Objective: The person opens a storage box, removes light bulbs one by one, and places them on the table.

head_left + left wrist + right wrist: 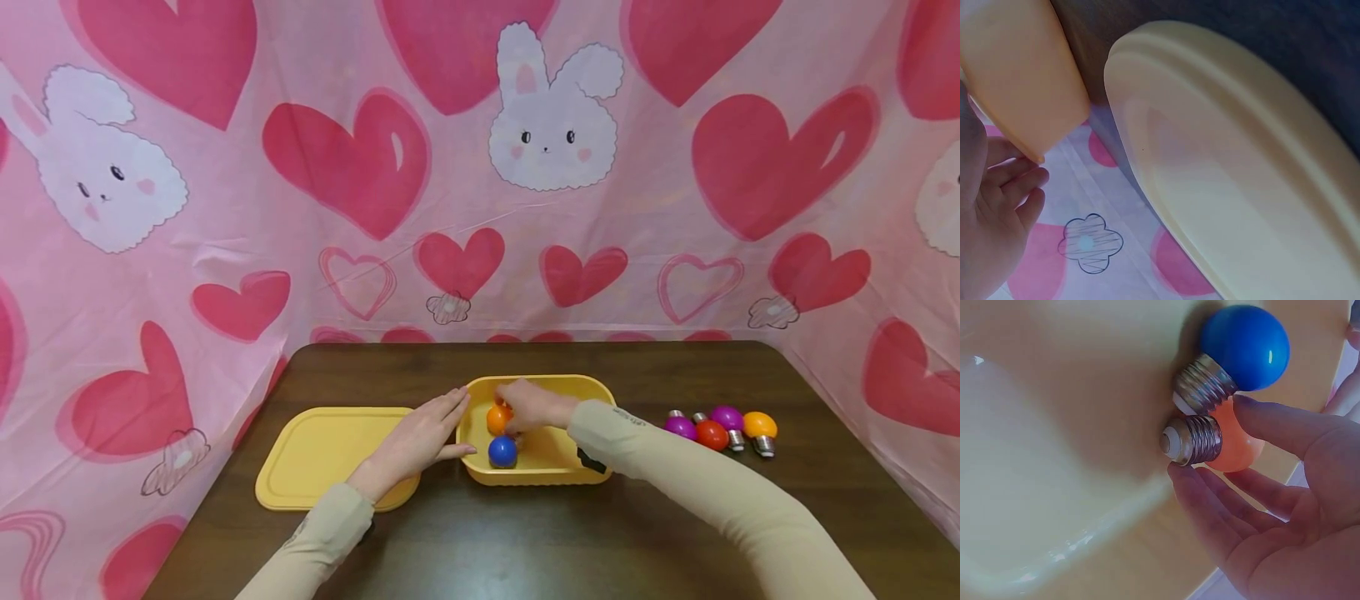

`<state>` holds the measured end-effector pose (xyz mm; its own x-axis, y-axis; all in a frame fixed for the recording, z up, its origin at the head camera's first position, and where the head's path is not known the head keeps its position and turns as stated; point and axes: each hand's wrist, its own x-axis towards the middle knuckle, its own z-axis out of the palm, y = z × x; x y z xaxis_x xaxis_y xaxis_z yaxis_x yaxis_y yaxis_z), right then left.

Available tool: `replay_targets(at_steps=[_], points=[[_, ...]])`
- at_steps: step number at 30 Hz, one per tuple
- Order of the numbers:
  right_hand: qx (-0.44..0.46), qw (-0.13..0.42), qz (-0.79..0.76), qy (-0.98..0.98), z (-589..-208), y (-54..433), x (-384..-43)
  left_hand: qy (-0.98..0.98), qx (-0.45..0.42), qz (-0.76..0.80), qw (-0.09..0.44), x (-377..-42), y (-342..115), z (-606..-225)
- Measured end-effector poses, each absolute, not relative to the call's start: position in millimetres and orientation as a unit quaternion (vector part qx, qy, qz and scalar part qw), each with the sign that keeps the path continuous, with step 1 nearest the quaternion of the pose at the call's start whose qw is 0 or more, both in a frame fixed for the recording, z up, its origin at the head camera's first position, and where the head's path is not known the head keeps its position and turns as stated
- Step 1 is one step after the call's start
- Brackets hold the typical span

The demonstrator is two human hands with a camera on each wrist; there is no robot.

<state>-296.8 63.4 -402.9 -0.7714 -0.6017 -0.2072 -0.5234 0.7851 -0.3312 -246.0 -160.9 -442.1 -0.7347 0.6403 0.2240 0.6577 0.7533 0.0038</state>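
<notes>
Inside the yellow box [555, 477], a blue light bulb [1244, 347] and an orange light bulb [1235, 440] lie side by side at the left end. My right hand [536, 406] reaches in and holds the orange one, thumb on one side and fingers on the other, fingertips near its metal screw base. The blue bulb touches it, close to my thumb. On the box's left rim rests my left hand [415, 436], fingers stretched out and thumb apart. In the left wrist view those fingertips meet the rim of the box [1029, 75].
The yellow lid [330, 458] lies on the dark wooden table [480, 542], left of the box and partly under my left forearm. To the right sit several bulbs: purple [680, 427], red [711, 435] and yellow-orange [760, 425]. A pink heart-patterned cloth [450, 200] hangs behind.
</notes>
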Motion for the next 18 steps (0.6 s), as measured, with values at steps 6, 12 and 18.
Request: replay_targets(at_steps=[6, 12, 18], points=[[-0.31, 0.147, -0.126, 0.931, -403.7, 60.6, -294.3, -0.93, -0.35, -0.041, 0.105, -245.5, -160.4, -442.1], [-0.318, 0.143, -0.126, 0.929, -403.5, 58.9, -293.8, -0.931, -0.347, -0.045, 0.103, -245.4, -160.9, -442.6], [-0.31, 0.16, -0.133, 0.928, -403.1, 57.8, -294.4, -0.932, -0.345, -0.045, 0.099, -245.4, -161.6, -442.4]])
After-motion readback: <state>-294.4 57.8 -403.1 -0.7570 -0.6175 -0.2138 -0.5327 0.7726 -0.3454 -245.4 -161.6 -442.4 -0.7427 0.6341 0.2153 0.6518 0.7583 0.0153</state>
